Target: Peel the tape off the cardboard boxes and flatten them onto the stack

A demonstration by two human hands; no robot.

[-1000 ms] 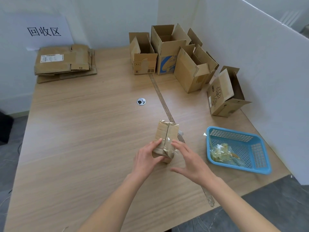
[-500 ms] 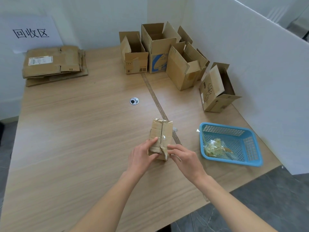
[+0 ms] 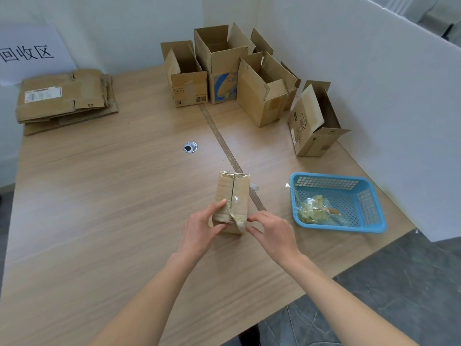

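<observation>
From the head camera, a small taped cardboard box [image 3: 232, 201] stands on the wooden table [image 3: 99, 196] near its front middle, directly between the two hands. The left hand [image 3: 199, 232] grips the box's near-left side, its thumb laid up along the front face and the fingers wrapped around the lower corner. The right hand [image 3: 272, 233] is at the box's near-right bottom corner, its fingertips pinching a crumpled, lifted end of clear tape [image 3: 238, 221] that runs up the seam in the middle of the box. Just to the right of the right hand sits a blue plastic basket [image 3: 369, 203] holding a wad of peeled tape [image 3: 314, 212]. A strip of tape [image 3: 224, 146] runs along the table's centre join, passing behind the held box, and a round metal grommet [image 3: 190, 147] lies left of that strip. At the far right stand four open cardboard boxes [image 3: 262, 96], their flaps up, set along the white partition [image 3: 374, 96]. At the far left corner, well apart from the hands, lies the stack of flattened cardboard [image 3: 64, 98], with a white sign [image 3: 27, 53] bearing printed characters leaning on the wall behind it.
</observation>
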